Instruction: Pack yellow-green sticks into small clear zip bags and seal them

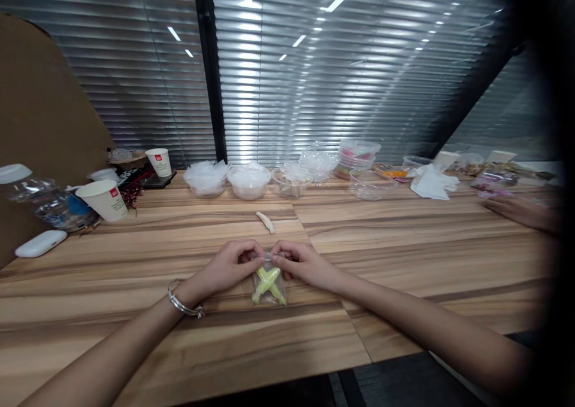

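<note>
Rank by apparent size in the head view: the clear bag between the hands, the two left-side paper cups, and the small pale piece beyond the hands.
1. Clear bag and nearer paper cup: too alike to rank.
2. Farther paper cup, though distance may shrink it.
3. Small pale piece.

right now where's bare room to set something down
The table is bare between the left hand and the near cup, and between the right hand and the tissues. Crowded along the far edge by the bowls, and around the bottle.
</note>
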The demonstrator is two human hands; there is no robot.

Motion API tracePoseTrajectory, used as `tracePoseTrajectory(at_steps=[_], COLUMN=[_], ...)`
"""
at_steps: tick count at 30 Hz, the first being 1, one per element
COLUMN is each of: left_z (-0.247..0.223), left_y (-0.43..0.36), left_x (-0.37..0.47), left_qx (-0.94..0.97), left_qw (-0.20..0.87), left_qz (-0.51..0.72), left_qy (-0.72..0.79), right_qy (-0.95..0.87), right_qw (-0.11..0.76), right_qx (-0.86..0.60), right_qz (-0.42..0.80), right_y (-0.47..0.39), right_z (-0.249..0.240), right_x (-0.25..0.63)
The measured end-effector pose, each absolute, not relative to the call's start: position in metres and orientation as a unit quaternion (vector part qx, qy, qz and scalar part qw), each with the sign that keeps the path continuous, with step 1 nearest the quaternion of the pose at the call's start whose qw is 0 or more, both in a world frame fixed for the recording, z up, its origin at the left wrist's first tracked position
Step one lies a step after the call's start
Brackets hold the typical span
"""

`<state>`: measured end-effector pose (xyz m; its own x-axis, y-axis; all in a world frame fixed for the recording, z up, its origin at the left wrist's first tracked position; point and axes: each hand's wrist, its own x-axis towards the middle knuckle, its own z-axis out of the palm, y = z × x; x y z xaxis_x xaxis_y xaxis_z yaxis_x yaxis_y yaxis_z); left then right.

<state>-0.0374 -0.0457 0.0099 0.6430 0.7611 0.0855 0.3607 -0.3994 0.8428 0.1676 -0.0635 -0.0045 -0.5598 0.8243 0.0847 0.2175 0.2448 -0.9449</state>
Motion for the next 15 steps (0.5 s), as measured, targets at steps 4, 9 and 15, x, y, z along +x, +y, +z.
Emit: tracePoseTrajectory(at_steps=[4,9,15], left_z=[0.0086,0.0087,0.0084], left_y=[-0.0456,-0.0456,-0.0444], left_x=[-0.0381,-0.0381,-0.0374], left_qx=[0.796,0.780,0.757], left_qw=[0.419,0.425,0.456], left_qz=[0.248,0.270,0.277], left_qy=[0.359,0.372,0.378], right_qy=[-0.718,-0.710,-0.708], right_qw=[0.308,0.312,0.316], right_qx=[-0.369,-0.373,-0.368], right_qz=[0.504,0.509,0.513], right_y=[-0.0624,-0.0605,-0.0602], right_z=[-0.0064,-0.0098,-0.0111], right_x=[0.1688,0.1699,0.1699])
